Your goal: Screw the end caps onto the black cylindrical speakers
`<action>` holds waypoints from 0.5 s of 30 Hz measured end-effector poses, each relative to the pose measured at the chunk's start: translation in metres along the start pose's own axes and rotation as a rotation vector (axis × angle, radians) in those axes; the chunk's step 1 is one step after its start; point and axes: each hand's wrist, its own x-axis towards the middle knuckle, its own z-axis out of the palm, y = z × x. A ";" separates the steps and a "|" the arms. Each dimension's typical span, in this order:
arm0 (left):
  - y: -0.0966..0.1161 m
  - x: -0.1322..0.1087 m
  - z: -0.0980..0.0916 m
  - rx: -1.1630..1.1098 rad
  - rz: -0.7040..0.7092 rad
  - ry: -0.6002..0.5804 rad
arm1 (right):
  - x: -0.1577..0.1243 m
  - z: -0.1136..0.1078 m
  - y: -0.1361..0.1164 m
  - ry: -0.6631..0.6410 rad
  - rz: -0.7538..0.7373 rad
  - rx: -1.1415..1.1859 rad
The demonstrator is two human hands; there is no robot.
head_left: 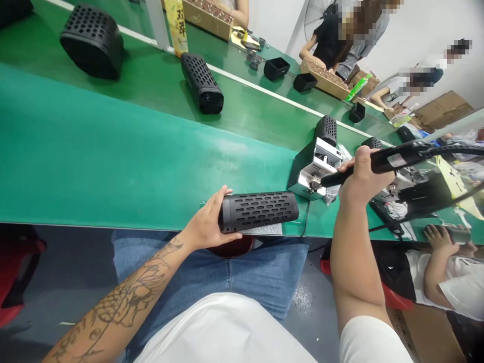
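Note:
My left hand [206, 223] grips one end of a black speaker housing [260, 209] with slotted openings, lying on its side at the front edge of the green bench [113, 156]. In my right hand [361, 176] is a black electric screwdriver [397, 157], its cable running off to the right. The screwdriver's tip is at the front of a small silver and black screw feeder [312, 171]; whether it touches a screw is too small to tell. Behind the feeder stands another slotted housing [327, 129].
Two more black housings, one upright [93, 43] and one lying [202, 83], are on the bench's far strip. A yellow packet [176, 25] stands by a white post. Across the divider, people work beside cardboard trays [325, 78]. At right, a co-worker's hands [442, 239] hold a dark part.

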 end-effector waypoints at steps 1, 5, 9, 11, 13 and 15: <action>0.000 0.001 -0.002 -0.007 -0.004 -0.018 | 0.007 -0.003 0.014 0.006 0.008 -0.029; 0.001 0.004 -0.012 -0.047 -0.052 -0.079 | 0.002 -0.013 0.039 -0.074 0.059 -0.026; 0.006 0.008 -0.017 -0.107 -0.064 -0.095 | -0.019 -0.024 0.027 -0.125 0.101 -0.016; 0.008 0.010 -0.017 -0.128 -0.086 -0.099 | -0.022 -0.030 0.018 -0.124 0.064 0.021; 0.010 0.011 -0.017 -0.138 -0.110 -0.102 | -0.020 -0.034 0.013 -0.128 -0.021 0.064; 0.010 0.011 -0.016 -0.141 -0.131 -0.099 | -0.015 -0.034 0.014 -0.116 -0.114 0.067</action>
